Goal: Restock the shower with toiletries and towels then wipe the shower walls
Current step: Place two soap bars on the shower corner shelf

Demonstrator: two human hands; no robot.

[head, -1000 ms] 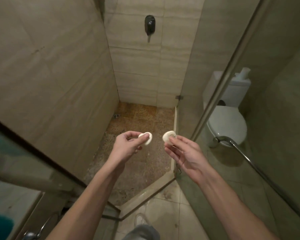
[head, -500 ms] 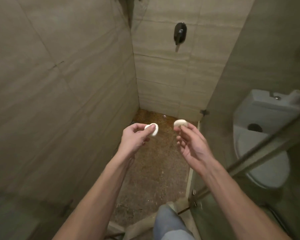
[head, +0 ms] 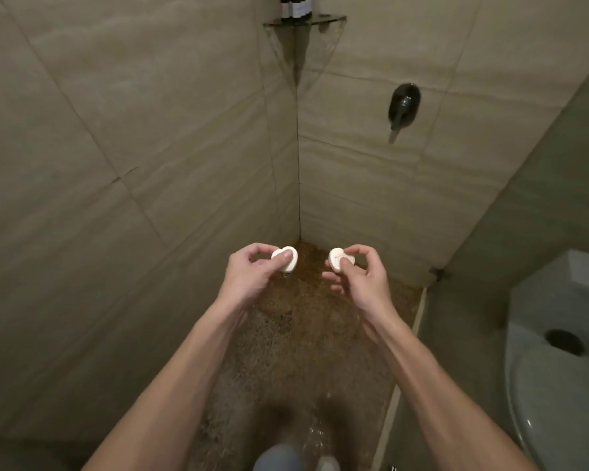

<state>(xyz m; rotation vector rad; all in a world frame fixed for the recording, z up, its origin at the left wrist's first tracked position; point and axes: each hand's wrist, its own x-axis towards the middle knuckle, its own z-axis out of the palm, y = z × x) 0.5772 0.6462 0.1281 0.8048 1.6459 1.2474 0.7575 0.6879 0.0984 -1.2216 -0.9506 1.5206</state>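
Beige stone-look tiled shower walls meet in a corner above a brown pebble-textured floor, which appears wet in the foreground. Left hand: clenched around a small round white soap bar, thumb pressed on its face, curled fingers behind it; the bar sits at the fingertips, on the side toward the other hand. Right hand: grasping a second small round white soap bar in the same manner, thumb on the face, fingers curled behind. Both bars are held in the air over the floor, near the wall corner, close to one another but apart. High in the corner is a clear glass corner shelf carrying dark bottles with pale labels, cut off by the top edge. On the right-hand wall is a black wall-mounted shower lever. Beyond a glass partition at the right stands a white ceramic toilet with its lid down. Bare forearms extend from the lower edge.
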